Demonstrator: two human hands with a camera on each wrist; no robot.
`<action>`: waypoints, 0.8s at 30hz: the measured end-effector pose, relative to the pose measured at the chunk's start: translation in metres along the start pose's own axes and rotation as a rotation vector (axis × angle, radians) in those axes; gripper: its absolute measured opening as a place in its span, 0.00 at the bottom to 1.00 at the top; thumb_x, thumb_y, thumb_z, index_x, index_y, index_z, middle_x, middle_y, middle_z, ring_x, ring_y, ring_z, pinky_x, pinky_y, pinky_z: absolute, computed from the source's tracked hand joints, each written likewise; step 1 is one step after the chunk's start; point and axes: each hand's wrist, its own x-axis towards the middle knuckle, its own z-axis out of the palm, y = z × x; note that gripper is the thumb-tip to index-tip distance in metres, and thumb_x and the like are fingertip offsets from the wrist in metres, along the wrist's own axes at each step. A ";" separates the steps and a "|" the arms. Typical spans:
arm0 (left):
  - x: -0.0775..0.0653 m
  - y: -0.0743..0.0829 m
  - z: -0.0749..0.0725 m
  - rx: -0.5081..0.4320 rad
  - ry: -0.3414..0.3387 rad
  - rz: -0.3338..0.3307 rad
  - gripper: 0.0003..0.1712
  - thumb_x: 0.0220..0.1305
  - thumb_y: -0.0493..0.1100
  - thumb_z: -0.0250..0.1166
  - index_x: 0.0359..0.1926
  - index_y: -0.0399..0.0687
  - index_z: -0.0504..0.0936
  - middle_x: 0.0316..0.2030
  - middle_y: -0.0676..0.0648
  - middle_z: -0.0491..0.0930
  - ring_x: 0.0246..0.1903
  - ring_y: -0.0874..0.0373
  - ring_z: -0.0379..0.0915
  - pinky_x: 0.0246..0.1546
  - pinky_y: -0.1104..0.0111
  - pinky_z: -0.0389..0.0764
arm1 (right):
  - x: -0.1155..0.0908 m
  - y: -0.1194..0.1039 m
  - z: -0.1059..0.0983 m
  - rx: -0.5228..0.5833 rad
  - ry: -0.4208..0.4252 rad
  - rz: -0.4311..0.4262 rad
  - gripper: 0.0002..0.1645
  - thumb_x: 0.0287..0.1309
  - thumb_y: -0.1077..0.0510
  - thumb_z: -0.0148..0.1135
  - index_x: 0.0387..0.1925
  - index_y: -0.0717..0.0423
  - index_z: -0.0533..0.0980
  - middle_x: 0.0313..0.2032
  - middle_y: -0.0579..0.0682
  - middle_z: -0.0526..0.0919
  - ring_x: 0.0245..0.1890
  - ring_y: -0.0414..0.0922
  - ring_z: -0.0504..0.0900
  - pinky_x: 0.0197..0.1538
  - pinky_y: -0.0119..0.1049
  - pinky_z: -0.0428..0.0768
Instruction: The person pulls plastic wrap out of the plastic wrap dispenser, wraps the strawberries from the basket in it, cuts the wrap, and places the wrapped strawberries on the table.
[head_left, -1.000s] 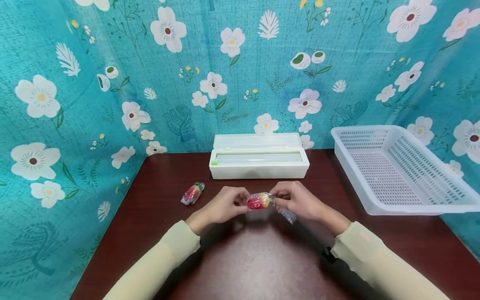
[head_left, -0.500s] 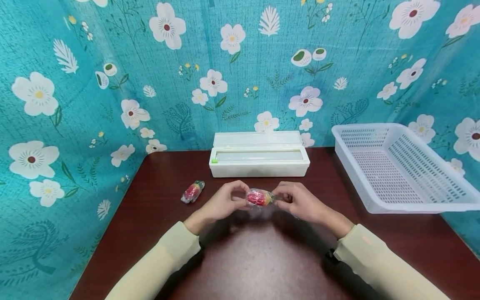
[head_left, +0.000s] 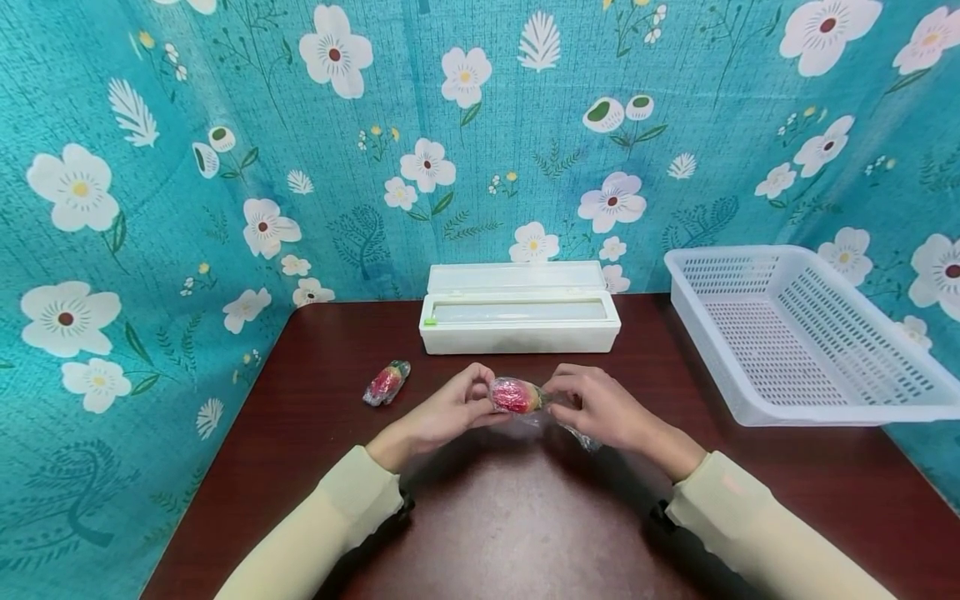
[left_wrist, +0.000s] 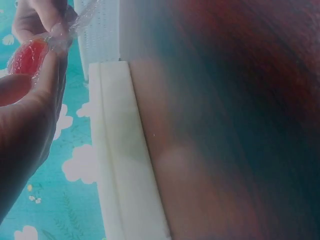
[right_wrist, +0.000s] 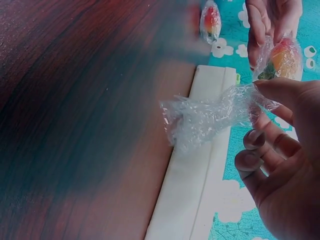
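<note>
A red-and-yellow fruit with a green end point(head_left: 516, 396), wrapped in clear plastic film, is held between both hands above the table. My left hand point(head_left: 450, 410) grips its red end with thumb and fingers. At the green end, my right hand point(head_left: 606, 408) pinches the gathered film between thumb and index finger. The crumpled tail of film point(right_wrist: 205, 120) sticks out past that pinch in the right wrist view. A second wrapped fruit point(head_left: 387, 383) of the same colours lies on the table, left of my left hand.
Behind the hands stands a long white film dispenser box point(head_left: 519, 340) with its lid raised. A white perforated basket point(head_left: 847, 415) sits at the right on the dark red table point(head_left: 487, 517). A teal flowered cloth point(head_left: 480, 225) hangs behind.
The held fruit has turned a little between the fingers and come up slightly. My left fingers have shifted around its red end. My right hand keeps its pinch on the film.
</note>
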 end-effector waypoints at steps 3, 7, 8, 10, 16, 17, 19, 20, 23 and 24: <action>-0.001 -0.002 0.001 -0.019 0.010 -0.002 0.13 0.77 0.25 0.49 0.54 0.42 0.60 0.60 0.32 0.74 0.60 0.52 0.78 0.68 0.46 0.71 | 0.000 0.000 0.000 -0.018 -0.011 0.006 0.10 0.60 0.61 0.75 0.44 0.49 0.88 0.38 0.40 0.83 0.32 0.35 0.77 0.36 0.30 0.81; -0.001 -0.003 0.000 -0.041 -0.002 0.016 0.15 0.76 0.25 0.48 0.55 0.43 0.58 0.61 0.34 0.71 0.60 0.54 0.76 0.70 0.45 0.69 | 0.001 -0.002 -0.001 -0.042 -0.014 0.004 0.10 0.59 0.61 0.75 0.43 0.48 0.88 0.37 0.39 0.83 0.33 0.35 0.77 0.38 0.31 0.81; -0.001 -0.003 0.000 -0.042 -0.004 0.018 0.17 0.76 0.25 0.48 0.57 0.44 0.58 0.62 0.35 0.70 0.60 0.54 0.76 0.71 0.46 0.70 | 0.001 -0.002 -0.002 -0.050 -0.013 0.002 0.10 0.59 0.61 0.75 0.43 0.48 0.88 0.37 0.39 0.83 0.33 0.35 0.77 0.38 0.31 0.81; -0.001 -0.003 -0.001 -0.041 -0.011 0.015 0.20 0.76 0.27 0.50 0.63 0.43 0.58 0.65 0.35 0.69 0.60 0.55 0.76 0.71 0.47 0.71 | 0.001 -0.003 -0.002 -0.068 -0.012 -0.004 0.10 0.59 0.60 0.75 0.43 0.48 0.88 0.37 0.39 0.82 0.33 0.36 0.77 0.37 0.31 0.80; -0.001 -0.003 -0.004 0.009 -0.060 -0.025 0.34 0.74 0.32 0.58 0.77 0.38 0.58 0.68 0.37 0.71 0.58 0.56 0.76 0.66 0.58 0.78 | 0.002 -0.004 0.000 -0.111 -0.025 -0.008 0.09 0.60 0.59 0.74 0.42 0.48 0.88 0.38 0.40 0.81 0.34 0.40 0.79 0.37 0.31 0.79; -0.002 -0.004 -0.004 0.018 -0.063 -0.032 0.35 0.72 0.33 0.60 0.77 0.38 0.60 0.68 0.38 0.72 0.57 0.56 0.76 0.64 0.61 0.80 | 0.002 -0.004 0.000 -0.115 -0.025 -0.007 0.08 0.60 0.59 0.74 0.42 0.48 0.88 0.38 0.40 0.81 0.34 0.42 0.79 0.37 0.32 0.79; -0.001 -0.004 -0.003 0.031 -0.059 -0.042 0.35 0.72 0.36 0.64 0.76 0.38 0.64 0.65 0.39 0.75 0.56 0.55 0.77 0.61 0.64 0.81 | 0.003 -0.004 0.000 -0.122 -0.023 -0.013 0.08 0.60 0.60 0.74 0.41 0.48 0.88 0.38 0.40 0.80 0.35 0.42 0.80 0.38 0.32 0.79; -0.001 -0.004 -0.003 0.041 -0.053 -0.043 0.33 0.73 0.38 0.65 0.74 0.39 0.66 0.64 0.39 0.76 0.55 0.54 0.77 0.61 0.63 0.81 | 0.004 -0.005 0.000 -0.125 -0.021 -0.013 0.08 0.60 0.60 0.74 0.41 0.48 0.88 0.39 0.40 0.80 0.35 0.42 0.79 0.38 0.32 0.79; 0.000 -0.005 -0.001 0.039 -0.014 -0.058 0.29 0.75 0.44 0.65 0.71 0.39 0.72 0.63 0.40 0.78 0.56 0.54 0.78 0.67 0.55 0.77 | 0.004 -0.006 0.001 -0.133 -0.020 0.004 0.10 0.58 0.57 0.76 0.42 0.47 0.86 0.40 0.40 0.80 0.36 0.40 0.78 0.39 0.34 0.80; 0.001 -0.006 0.000 0.036 0.001 -0.062 0.27 0.76 0.45 0.64 0.70 0.39 0.73 0.63 0.39 0.78 0.56 0.54 0.78 0.69 0.51 0.75 | 0.004 -0.006 0.002 -0.137 -0.022 0.014 0.12 0.58 0.55 0.76 0.43 0.47 0.84 0.41 0.41 0.80 0.37 0.39 0.78 0.40 0.35 0.80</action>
